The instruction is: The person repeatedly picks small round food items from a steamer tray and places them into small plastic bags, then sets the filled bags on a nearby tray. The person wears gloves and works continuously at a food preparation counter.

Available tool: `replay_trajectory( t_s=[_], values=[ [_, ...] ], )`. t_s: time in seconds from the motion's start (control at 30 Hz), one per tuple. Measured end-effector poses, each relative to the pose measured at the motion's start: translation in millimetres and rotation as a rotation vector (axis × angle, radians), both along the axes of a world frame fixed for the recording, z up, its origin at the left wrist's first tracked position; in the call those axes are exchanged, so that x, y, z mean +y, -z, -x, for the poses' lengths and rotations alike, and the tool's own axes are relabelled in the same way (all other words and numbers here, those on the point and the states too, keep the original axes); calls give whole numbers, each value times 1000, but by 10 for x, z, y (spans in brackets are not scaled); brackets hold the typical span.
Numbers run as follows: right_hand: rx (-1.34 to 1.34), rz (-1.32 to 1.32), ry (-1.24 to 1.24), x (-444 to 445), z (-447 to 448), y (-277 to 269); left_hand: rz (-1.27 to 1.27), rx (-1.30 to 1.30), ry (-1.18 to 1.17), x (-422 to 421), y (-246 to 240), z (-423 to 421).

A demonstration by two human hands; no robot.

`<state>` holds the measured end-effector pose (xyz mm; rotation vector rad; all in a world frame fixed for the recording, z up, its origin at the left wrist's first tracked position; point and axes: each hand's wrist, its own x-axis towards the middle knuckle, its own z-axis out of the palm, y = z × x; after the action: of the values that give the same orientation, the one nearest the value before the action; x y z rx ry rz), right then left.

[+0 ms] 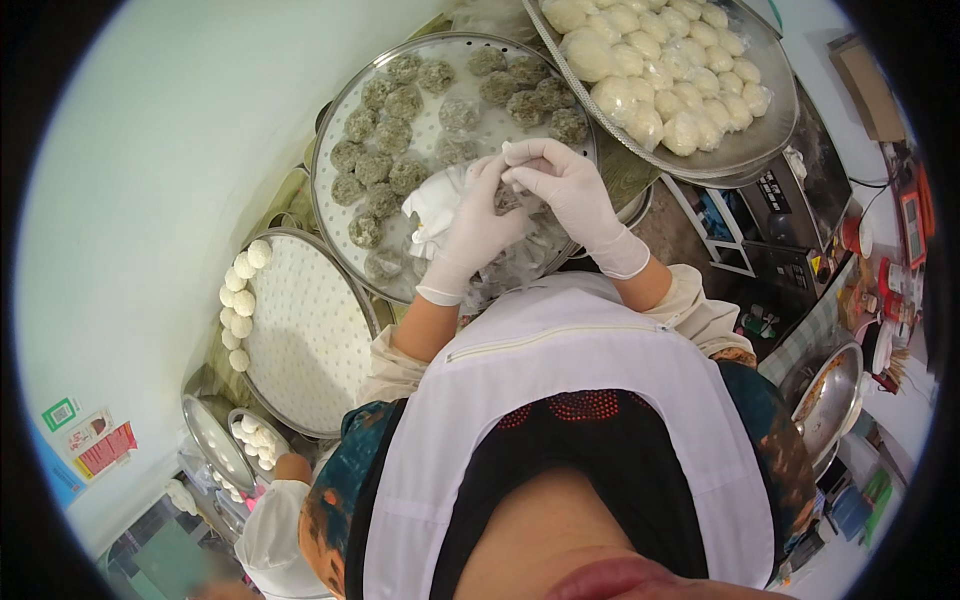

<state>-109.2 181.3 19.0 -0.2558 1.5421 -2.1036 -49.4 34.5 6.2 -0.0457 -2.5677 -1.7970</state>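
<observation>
My left hand [484, 229] and my right hand [566, 191], both in thin white gloves, meet at the fingertips over a round perforated metal tray [330, 202]. Whether something thin is pinched between them is too small to tell. Grey-green balls [394, 135] with a rough surface lie in groups across this tray. A crumpled white sheet or bag [435, 210] rests beside my left hand. Below my hands is loose clear plastic film [517, 262], at the tray's near side. Part of the tray is hidden behind my hands.
A metal basket [784, 112] of film-wrapped pale dough balls [660, 67] overlaps the tray's right side. Another perforated tray [307, 322] carries white balls [238, 300] along its left edge. At lower left, a co-worker's sleeve [274, 532] and hand [292, 469] are near a bowl of white balls [255, 442].
</observation>
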Motion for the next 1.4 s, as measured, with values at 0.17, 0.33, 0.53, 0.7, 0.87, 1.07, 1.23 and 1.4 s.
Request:
replay_trajectory(
  t_s=[0.17,0.33,0.53,0.7,0.87,1.07,1.23,1.4],
  values=[
    [-63,7,-2,3,25,-20,-376,-268,-9,59,14,-106],
    [337,-337,138,208,112,-75,268,25,69,262,189,-61],
    [94,-417,428,808,316,28,597,27,267,524,412,-83],
    [124,-409,339,843,97,391,942,17,488,750,604,-77],
    [140,-530,195,855,22,632,1235,191,268,828,742,-90],
    [275,-695,71,801,-42,886,1064,252,338,799,857,-167],
    [494,-778,-44,757,-190,993,549,229,224,539,646,-363],
    [530,-836,-5,713,-171,938,539,287,-565,-32,340,-713]
  ],
)
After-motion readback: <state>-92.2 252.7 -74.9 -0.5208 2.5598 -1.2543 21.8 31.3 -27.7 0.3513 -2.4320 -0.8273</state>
